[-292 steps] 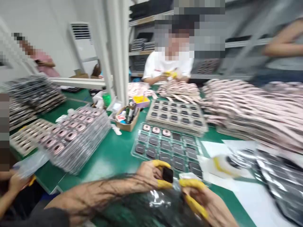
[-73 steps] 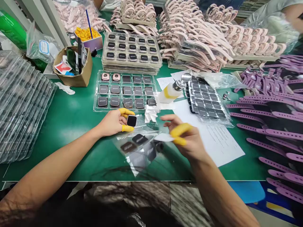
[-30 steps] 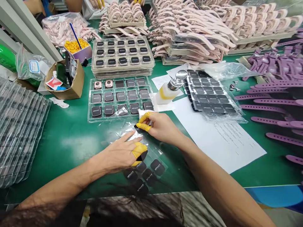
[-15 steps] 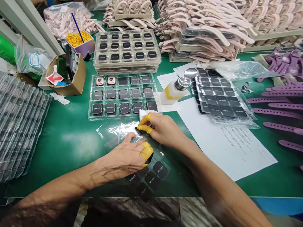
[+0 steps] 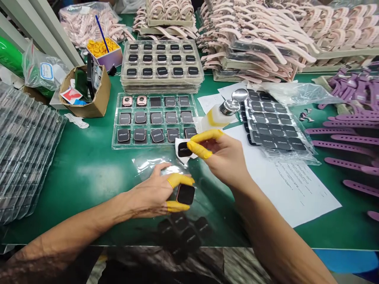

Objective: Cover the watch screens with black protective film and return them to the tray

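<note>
My left hand (image 5: 151, 194), with yellow finger cots on, grips a square watch body (image 5: 187, 195) by its edges. Its dark screen faces up and a pink rim shows along one side. Pinched between thumb and forefinger of my right hand (image 5: 226, 157), also in yellow cots, is a square black screen film (image 5: 184, 149) with pale lettering. Behind the film lies a small white wipe (image 5: 184, 159). Under my left hand is shiny clear plastic (image 5: 142, 167). A blurred sheet of black films (image 5: 189, 234) lies near the front edge.
Ahead is a clear tray (image 5: 113, 130) of watch bodies, with stacked trays (image 5: 161, 83) behind. A pump bottle (image 5: 215, 117), film sheets (image 5: 272, 118) and printed paper (image 5: 287, 197) are to the right. Purple straps (image 5: 349, 138) border the right; a cardboard box (image 5: 97, 100) and clear trays (image 5: 26, 157) the left.
My right hand has lifted the black film up and away from the clear plastic. My left hand has turned, bringing the watch body's screen into view.
</note>
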Demonstrator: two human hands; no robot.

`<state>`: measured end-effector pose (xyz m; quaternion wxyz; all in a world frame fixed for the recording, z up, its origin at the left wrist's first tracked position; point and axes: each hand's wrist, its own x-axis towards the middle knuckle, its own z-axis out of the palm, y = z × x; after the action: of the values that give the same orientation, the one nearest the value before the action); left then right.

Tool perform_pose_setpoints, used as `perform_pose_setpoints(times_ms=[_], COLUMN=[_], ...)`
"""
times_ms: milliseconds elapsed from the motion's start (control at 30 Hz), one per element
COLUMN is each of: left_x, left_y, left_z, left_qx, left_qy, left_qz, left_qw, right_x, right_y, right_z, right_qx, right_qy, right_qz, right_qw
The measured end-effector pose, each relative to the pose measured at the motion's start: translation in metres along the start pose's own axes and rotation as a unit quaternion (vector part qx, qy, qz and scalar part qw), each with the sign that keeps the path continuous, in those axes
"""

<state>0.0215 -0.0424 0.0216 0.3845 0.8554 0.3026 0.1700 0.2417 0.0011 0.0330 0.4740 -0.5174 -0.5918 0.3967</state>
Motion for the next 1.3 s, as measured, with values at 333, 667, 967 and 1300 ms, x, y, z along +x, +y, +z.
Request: perform_pose_setpoints(times_ms=[333, 667, 967, 1300], left_x=[0.015, 0.013, 0.015, 0.014], left_y=[-0.034, -0.034, -0.031, -0.032], left_z=[-0.014, -0.01, -0.012, -0.011], left_qx=[-0.4, -0.29, -0.261, -0.264], left_qy=[0.18, 0.168, 0.16, 0.159], left_qz=[-0.257, -0.252, -0.268, -0.269], left_qw=[0.861, 0.908, 0.914, 0.912], right_x=[-0.013, -0.018, -0.022, -0.024], right_y=[0.001, 0.019, 0.021, 0.021], right_z=[0.022, 0.042, 0.045, 0.045], right_qx=[0.149, 0.169, 0.152, 0.141], right_qy=[-0.044, -0.036, -0.022, -0.025], right_qz=[0.211, 0.258, 0.243, 0.236], right_qw=[0.965, 0.951, 0.958, 0.961])
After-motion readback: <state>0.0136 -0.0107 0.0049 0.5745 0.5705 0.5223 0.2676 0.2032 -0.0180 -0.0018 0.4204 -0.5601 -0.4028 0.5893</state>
